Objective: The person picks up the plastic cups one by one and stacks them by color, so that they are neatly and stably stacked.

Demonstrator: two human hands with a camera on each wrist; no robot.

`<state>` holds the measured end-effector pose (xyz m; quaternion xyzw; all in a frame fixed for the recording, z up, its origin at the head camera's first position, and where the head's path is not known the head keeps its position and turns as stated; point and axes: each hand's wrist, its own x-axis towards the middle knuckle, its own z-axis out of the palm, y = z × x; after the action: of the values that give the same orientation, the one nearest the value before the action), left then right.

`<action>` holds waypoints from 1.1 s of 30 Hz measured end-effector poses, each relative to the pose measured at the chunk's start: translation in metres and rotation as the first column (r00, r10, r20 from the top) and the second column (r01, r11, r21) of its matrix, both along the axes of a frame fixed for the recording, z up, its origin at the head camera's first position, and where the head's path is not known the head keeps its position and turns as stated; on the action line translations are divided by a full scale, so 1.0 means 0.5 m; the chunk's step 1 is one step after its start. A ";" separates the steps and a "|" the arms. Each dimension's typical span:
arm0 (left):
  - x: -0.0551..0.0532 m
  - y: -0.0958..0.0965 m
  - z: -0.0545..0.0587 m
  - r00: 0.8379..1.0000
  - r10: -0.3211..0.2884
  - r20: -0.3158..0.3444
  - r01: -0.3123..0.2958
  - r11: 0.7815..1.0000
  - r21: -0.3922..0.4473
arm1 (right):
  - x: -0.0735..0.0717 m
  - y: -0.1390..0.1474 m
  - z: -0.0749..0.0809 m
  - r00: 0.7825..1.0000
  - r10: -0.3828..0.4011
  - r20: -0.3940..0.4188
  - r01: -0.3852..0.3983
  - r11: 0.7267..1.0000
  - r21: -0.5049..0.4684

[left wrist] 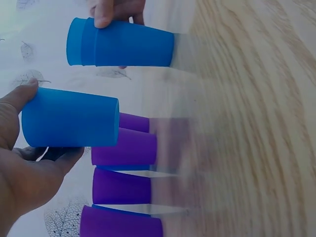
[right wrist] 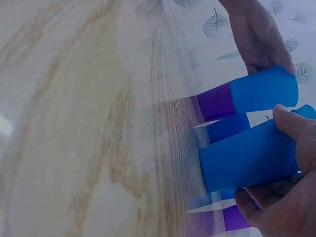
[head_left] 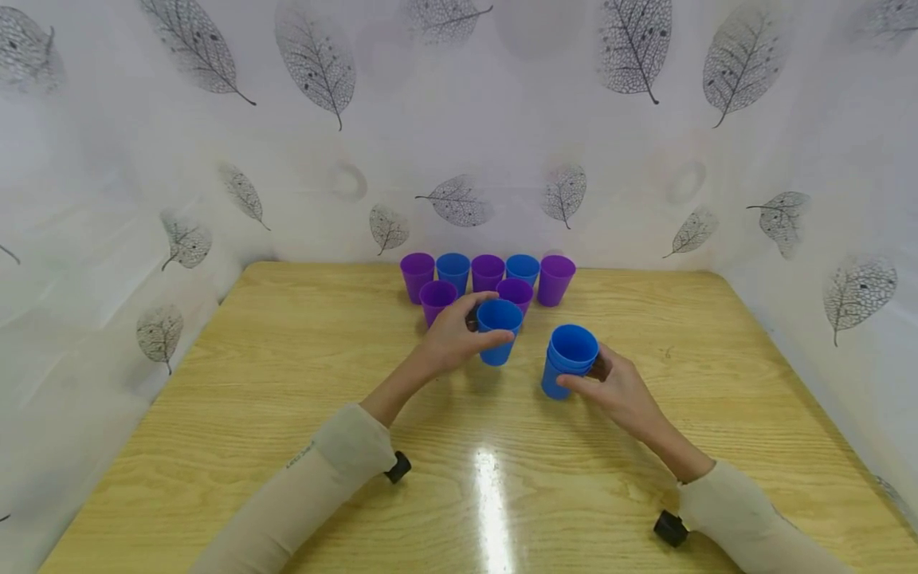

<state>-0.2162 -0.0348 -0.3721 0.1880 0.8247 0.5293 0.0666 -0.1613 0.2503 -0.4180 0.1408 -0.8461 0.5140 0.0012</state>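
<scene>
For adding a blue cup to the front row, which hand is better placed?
Likely the left hand: it holds one blue cup near the front purple cups, while the right hand holds stacked blue cups farther away.

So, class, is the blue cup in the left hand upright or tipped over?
Upright: in the head view, the left hand holds the blue cup with its open end facing up.

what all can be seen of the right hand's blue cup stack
The blue cup stack holds at least two nested cups, plastic-looking and smooth, their rims showing one above another and walls narrowing downward. The top one is open and looks empty. The right hand grips the stack from the side, roughly upright over the table; whether its base touches is unclear. It is right of the blue cup in the left hand.
</scene>
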 end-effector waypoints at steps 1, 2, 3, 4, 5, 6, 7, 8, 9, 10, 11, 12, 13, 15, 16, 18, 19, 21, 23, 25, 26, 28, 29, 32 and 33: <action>0.000 0.001 0.005 1.000 0.001 -0.001 -0.001 1.000 0.007 | 0.000 0.000 0.000 1.000 0.002 0.001 -0.002 1.000 -0.001; 0.001 0.003 0.011 1.000 0.002 -0.005 -0.002 1.000 0.015 | 0.000 0.001 0.000 1.000 0.004 0.001 -0.004 1.000 -0.001; 0.002 0.004 0.016 1.000 0.003 -0.011 -0.003 1.000 0.019 | 0.000 0.001 0.001 1.000 0.006 0.001 -0.006 1.000 -0.001; 0.003 0.005 0.022 1.000 0.006 -0.014 -0.006 1.000 0.025 | 0.000 0.001 0.001 1.000 0.008 0.001 -0.008 1.000 0.000; 0.003 0.006 0.028 1.000 0.009 -0.019 -0.009 1.000 0.029 | 0.000 0.001 0.002 1.000 0.010 0.001 -0.010 1.000 0.000; 0.003 0.008 0.033 1.000 0.009 -0.026 -0.009 0.999 0.036 | 0.000 0.001 0.002 1.000 0.012 0.002 -0.012 1.000 0.003; 0.003 0.009 0.039 0.999 0.011 -0.031 -0.010 0.999 0.041 | 0.000 0.001 0.003 1.000 0.013 0.001 -0.013 1.000 0.007; 0.003 0.011 0.044 0.999 0.013 -0.036 -0.012 0.999 0.046 | 0.000 0.001 0.003 1.000 0.014 0.000 -0.014 1.000 0.010; 0.003 0.013 0.048 0.999 0.014 -0.039 -0.012 0.999 0.052 | 0.000 0.001 0.004 1.000 0.016 -0.001 -0.015 1.000 0.013; 0.003 0.015 0.054 0.999 0.014 -0.040 -0.012 0.998 0.059 | 0.000 0.001 0.004 1.000 0.016 -0.002 -0.016 1.000 0.016; 0.004 0.018 0.059 0.999 0.013 -0.041 -0.010 0.998 0.064 | 0.000 0.001 0.004 1.000 0.017 -0.001 -0.017 1.000 0.018; 0.004 0.021 0.063 0.999 0.010 -0.040 -0.007 0.998 0.068 | 0.001 0.001 0.005 1.000 0.018 -0.001 -0.018 1.000 0.019; 0.005 0.025 0.068 0.999 0.007 -0.038 -0.004 0.997 0.073 | 0.001 0.001 0.005 1.000 0.018 -0.001 -0.018 1.000 0.019; 0.007 0.032 0.076 0.999 -0.005 -0.034 0.008 0.997 0.080 | 0.001 0.001 0.005 1.000 0.019 0.001 -0.019 1.000 0.018; 0.008 0.036 0.079 0.999 -0.012 -0.034 0.014 0.996 0.083 | 0.002 0.001 0.005 1.000 0.019 0.002 -0.019 1.000 0.017; 0.008 0.044 0.084 0.999 -0.026 -0.034 0.029 0.995 0.096 | 0.003 0.001 0.005 1.000 0.022 0.002 -0.022 1.000 0.014; 0.008 0.048 0.087 0.999 -0.031 -0.036 0.034 0.994 0.101 | 0.004 0.001 0.005 1.000 0.023 0.002 -0.023 1.000 0.011; 0.008 0.056 0.091 0.998 -0.038 -0.042 0.043 0.992 0.117 | 0.005 0.001 0.006 1.000 0.028 0.003 -0.028 1.000 0.004; 0.009 0.062 0.096 0.998 -0.043 -0.049 0.049 0.990 0.132 | 0.007 0.001 0.007 0.999 0.032 0.001 -0.032 0.999 0.000; 0.009 0.067 0.099 0.997 -0.042 -0.058 0.049 0.989 0.136 | 0.006 0.001 0.007 0.999 0.036 0.002 -0.036 0.999 -0.001; 0.009 0.071 0.101 0.997 -0.041 -0.063 0.049 0.989 0.138 | 0.006 0.000 0.008 0.999 0.036 0.003 -0.036 0.999 0.001; 0.010 0.079 0.104 0.997 -0.040 -0.069 0.049 0.989 0.136 | 0.006 0.000 0.008 0.999 0.035 0.005 -0.035 0.999 0.004; 0.011 0.083 0.105 0.997 -0.039 -0.070 0.049 0.989 0.137 | 0.006 0.000 0.008 0.999 0.035 0.008 -0.035 0.999 0.004; 0.015 0.098 0.110 0.997 -0.048 -0.064 0.056 0.989 0.136 | 0.007 0.001 0.008 0.999 0.033 0.021 -0.033 0.999 0.000; 0.016 0.103 0.111 0.997 -0.058 -0.057 0.066 0.988 0.143 | 0.007 0.001 0.008 0.999 0.033 0.027 -0.033 0.999 -0.003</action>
<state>-0.2082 0.0167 -0.3165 0.2318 0.7795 0.5800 0.0473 -0.1576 0.2509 -0.4141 0.1479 -0.8429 0.5169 -0.0186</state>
